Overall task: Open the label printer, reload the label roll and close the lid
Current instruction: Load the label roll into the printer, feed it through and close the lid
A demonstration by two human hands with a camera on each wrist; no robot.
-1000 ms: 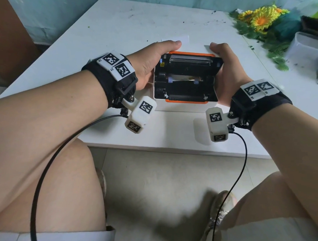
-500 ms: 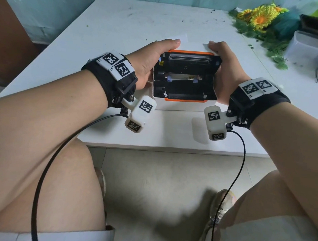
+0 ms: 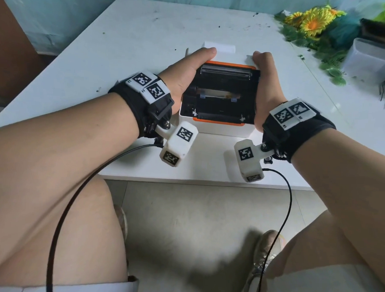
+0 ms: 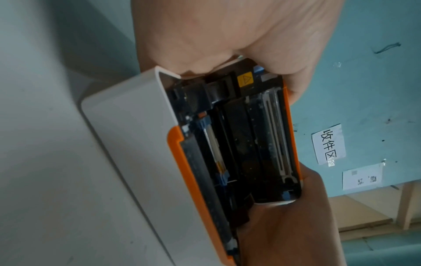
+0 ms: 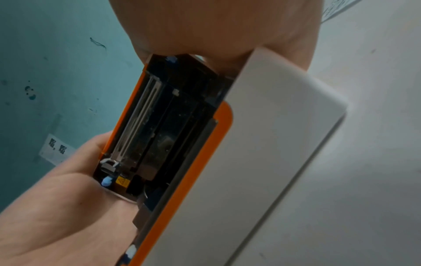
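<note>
Head view: left hand (image 3: 183, 77) at nine o'clock and right hand (image 3: 265, 87) at three grip the printer (image 3: 218, 127) lid (image 3: 224, 70); lid partly raised; reloading and closing remain.

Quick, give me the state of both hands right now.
Left hand: grips the left side of the lid of the label printer.
Right hand: grips the lid's right side.

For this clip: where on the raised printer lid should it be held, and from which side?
Best by its two short side edges, one hand from each side, as here: the left hand grips the lid's left edge and the right hand the right. The lid is wide, hinged to the white printer body, and its inner face carries exposed mechanism, so the side edges likely keep fingers off those parts.
</note>
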